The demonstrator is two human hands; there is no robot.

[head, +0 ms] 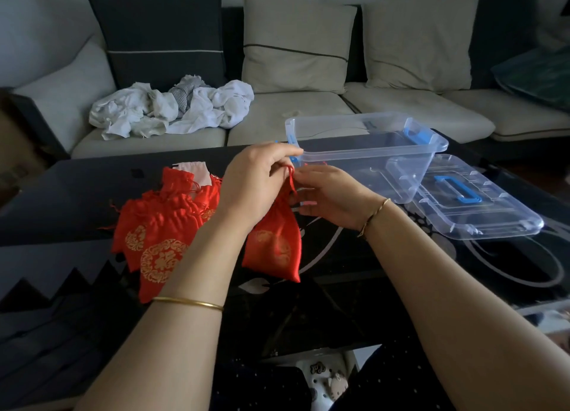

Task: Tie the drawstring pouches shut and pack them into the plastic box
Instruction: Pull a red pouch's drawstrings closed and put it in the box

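A glossy red satin drawstring pouch with a round gold emblem (274, 247) hangs just left of the clear, rectangular plastic box with blue clasps (401, 163), its gathered neck raised and its lower corner close to the dark, patterned glass counter (339, 302). The fabric is smooth and shiny, creased where it bunches at the top, and a thin red twisted cord (291, 179) trails from the neck.

The left hand (256, 182) has its fingers (277, 160) curled narrow, pinching the cord above the pouch. The right hand (336, 194), nearer the box, has its fingers (308, 176) bent in around the cord at the pouch's neck; the exact pinch is partly hidden.

Further left of the box lies an overlapping heap of matching red satin pouches (154, 228), soft and rumpled, with the same gold emblems. Just right of the box, a flat transparent plastic lid with a blue handle (493, 222) rests on the counter.

Behind the box stands a pale fabric sofa (296, 108) with a crumpled white cloth (172, 108) on its seat. A slim gold bangle (188, 303) circles the left forearm.
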